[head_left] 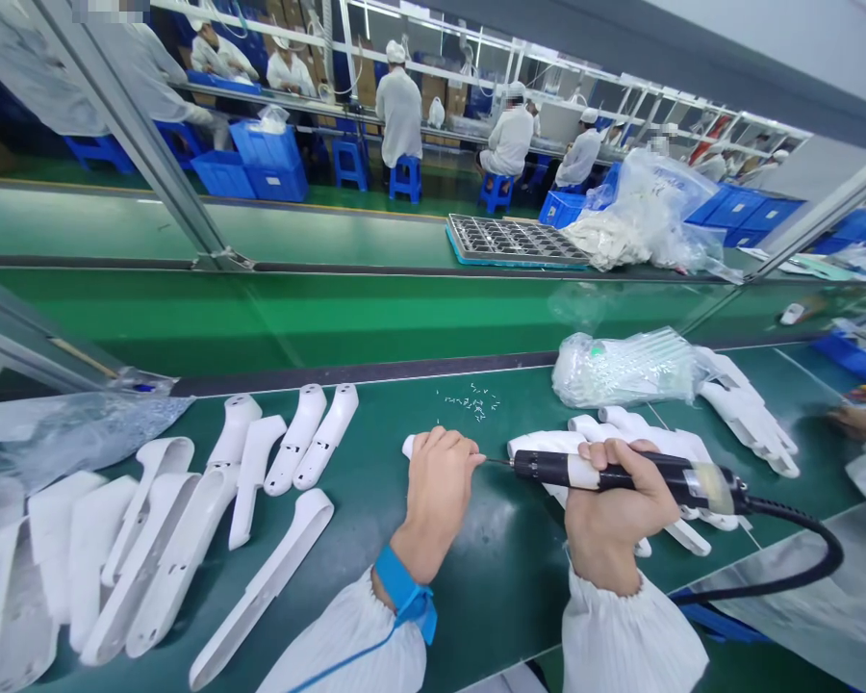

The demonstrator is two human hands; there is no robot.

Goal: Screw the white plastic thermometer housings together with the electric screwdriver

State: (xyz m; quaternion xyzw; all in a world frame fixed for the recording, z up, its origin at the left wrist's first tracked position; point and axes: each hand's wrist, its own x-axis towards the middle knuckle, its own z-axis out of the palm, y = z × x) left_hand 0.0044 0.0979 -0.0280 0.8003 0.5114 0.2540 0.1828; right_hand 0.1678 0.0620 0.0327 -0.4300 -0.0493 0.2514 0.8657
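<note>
My right hand (613,515) is wrapped around a black electric screwdriver (559,468), held level with its bit pointing left. The bit's tip reaches the fingertips of my left hand (439,481). A blue wrist strap circles my left wrist. My left fingers are closed around a white plastic part (408,446); just its end shows, the rest hidden by the hand. Beyond the left hand, tiny screws (476,402) lie scattered on the green work surface (396,539). White plastic housings (682,448) lie behind and under the screwdriver.
Several white handle-shaped shells (260,592) cover the left side. A clear plastic bag (627,368) lies at right, bubble wrap (108,433) at far left. The screwdriver's black cable (823,568) loops right. A co-worker's hand (862,421) shows at the right edge. A conveyor (375,313) runs behind.
</note>
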